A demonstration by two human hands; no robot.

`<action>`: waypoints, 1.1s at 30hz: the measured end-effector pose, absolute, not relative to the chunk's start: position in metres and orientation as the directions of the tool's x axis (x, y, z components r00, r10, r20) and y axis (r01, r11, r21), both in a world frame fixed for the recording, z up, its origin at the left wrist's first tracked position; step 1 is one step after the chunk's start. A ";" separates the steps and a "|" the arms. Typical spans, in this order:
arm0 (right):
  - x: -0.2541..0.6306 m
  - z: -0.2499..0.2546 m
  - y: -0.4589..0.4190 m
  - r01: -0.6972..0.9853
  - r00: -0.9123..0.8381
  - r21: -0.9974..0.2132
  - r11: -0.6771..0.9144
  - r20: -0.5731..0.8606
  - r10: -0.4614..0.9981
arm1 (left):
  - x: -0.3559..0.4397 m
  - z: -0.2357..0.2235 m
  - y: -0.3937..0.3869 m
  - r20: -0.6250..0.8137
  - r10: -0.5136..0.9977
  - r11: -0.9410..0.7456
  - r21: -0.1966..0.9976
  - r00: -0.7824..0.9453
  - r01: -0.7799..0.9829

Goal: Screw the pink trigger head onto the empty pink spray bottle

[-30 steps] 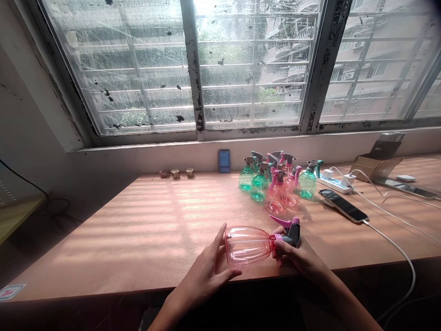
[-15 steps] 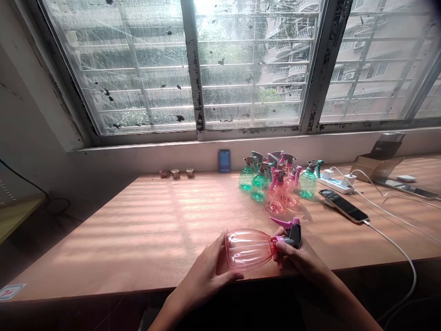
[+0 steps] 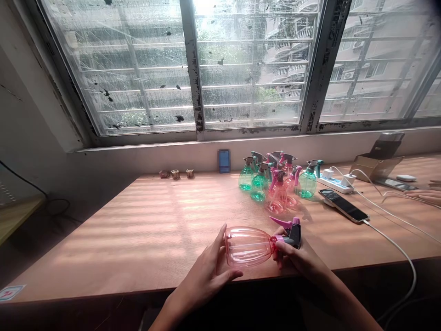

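A clear pink spray bottle (image 3: 248, 247) lies on its side in the air over the table's front edge, its base to the left. My right hand (image 3: 292, 253) is closed around its neck, just under the black and purple spray head (image 3: 292, 233). The purple trigger points up and left. At the base, my left hand (image 3: 212, 262) is cupped with its fingers stretched and its thumb apart, below the bottle. Whether its fingertips touch the base is hard to tell. Beyond stand several pink spray bottles (image 3: 275, 198) and green spray bottles (image 3: 258, 187), upright and close together.
A phone (image 3: 344, 205) with a white cable lies right of the bottles, near a power strip (image 3: 336, 184). Small wooden pieces (image 3: 175, 174) and a blue-screened device (image 3: 224, 161) are along the back. Another person's hand (image 3: 427, 195) rests at the right edge, by a cardboard box (image 3: 370, 166).
My left hand's fingers have straightened slightly at the bottle's base, and the bottle has risen a little there. My right hand keeps its grip. Another person's hand has come in at the right.
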State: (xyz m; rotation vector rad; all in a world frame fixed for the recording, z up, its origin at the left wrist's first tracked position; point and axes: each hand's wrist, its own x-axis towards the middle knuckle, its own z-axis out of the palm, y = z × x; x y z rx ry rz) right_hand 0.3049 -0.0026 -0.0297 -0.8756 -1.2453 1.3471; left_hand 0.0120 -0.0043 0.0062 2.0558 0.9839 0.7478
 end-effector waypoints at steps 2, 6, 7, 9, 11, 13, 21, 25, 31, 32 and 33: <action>0.305 -0.028 -0.003 -0.208 -0.180 -0.973 0.098 0.136 0.974 | 0.013 0.010 -0.005 0.185 0.818 -0.439 0.813 0.544 0.383; 0.304 -0.027 -0.003 -0.216 -0.175 -0.971 0.107 0.147 0.973 | 0.014 0.016 -0.005 0.179 0.804 -0.444 0.815 0.567 0.372; 0.304 -0.027 -0.003 -0.221 -0.176 -0.969 0.109 0.150 0.973 | 0.014 0.016 -0.005 0.179 0.806 -0.446 0.810 0.564 0.380; 0.304 -0.028 -0.003 -0.229 -0.180 -0.967 0.111 0.154 0.972 | 0.014 0.015 -0.004 0.184 0.818 -0.448 0.798 0.545 0.403; 0.304 -0.028 -0.003 -0.232 -0.184 -0.967 0.109 0.154 0.971 | 0.013 0.011 -0.003 0.193 0.829 -0.450 0.787 0.525 0.421; 0.304 -0.028 -0.004 -0.228 -0.188 -0.968 0.108 0.153 0.970 | 0.013 0.008 -0.003 0.202 0.834 -0.454 0.779 0.513 0.432; 0.304 -0.028 -0.003 -0.210 -0.196 -0.971 0.118 0.160 0.967 | 0.013 0.009 -0.005 0.234 0.824 -0.488 0.756 0.516 0.437; 0.304 -0.028 -0.004 -0.221 -0.202 -0.970 0.105 0.151 0.968 | 0.013 0.007 -0.004 0.226 0.825 -0.464 0.795 0.518 0.392; 0.304 -0.027 -0.004 -0.213 -0.197 -0.970 0.115 0.158 0.968 | 0.012 0.000 -0.003 0.191 0.831 -0.417 0.835 0.523 0.358; 0.304 -0.027 -0.004 -0.212 -0.197 -0.970 0.117 0.159 0.967 | 0.012 0.000 -0.003 0.188 0.830 -0.418 0.833 0.526 0.362; 0.304 -0.026 -0.004 -0.212 -0.197 -0.970 0.117 0.159 0.967 | 0.012 0.000 -0.004 0.186 0.829 -0.420 0.830 0.528 0.367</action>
